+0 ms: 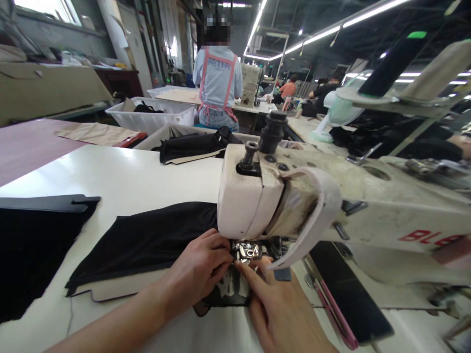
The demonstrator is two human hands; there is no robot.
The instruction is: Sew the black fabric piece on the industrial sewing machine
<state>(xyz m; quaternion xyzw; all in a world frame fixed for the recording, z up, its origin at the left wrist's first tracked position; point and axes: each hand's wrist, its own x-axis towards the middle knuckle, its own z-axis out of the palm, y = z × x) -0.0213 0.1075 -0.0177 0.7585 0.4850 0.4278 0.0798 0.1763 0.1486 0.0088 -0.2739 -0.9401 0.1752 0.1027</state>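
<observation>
Under the scuffed cream sewing machine (250, 196) head, our left hand (200, 269) and right hand (274, 304) pinch soft black fabric (147, 242) with fingers together; shiny presser foot (247, 251) half hidden, needle impossible to make out.

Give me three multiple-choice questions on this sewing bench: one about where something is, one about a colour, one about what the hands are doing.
1. Where does the black fabric lie?
A. left of the sewing machine head
B. on top of the machine
C. in the white bin

2. What colour is the lettering on the machine body?
A. blue
B. red
C. green

3. What are the left hand and right hand doing?
A. resting apart
B. raised in the air
C. fingertips meeting at the presser foot

Answers: A, it spreads leftward on the table; B, red letters show; C, both touch there.
</observation>
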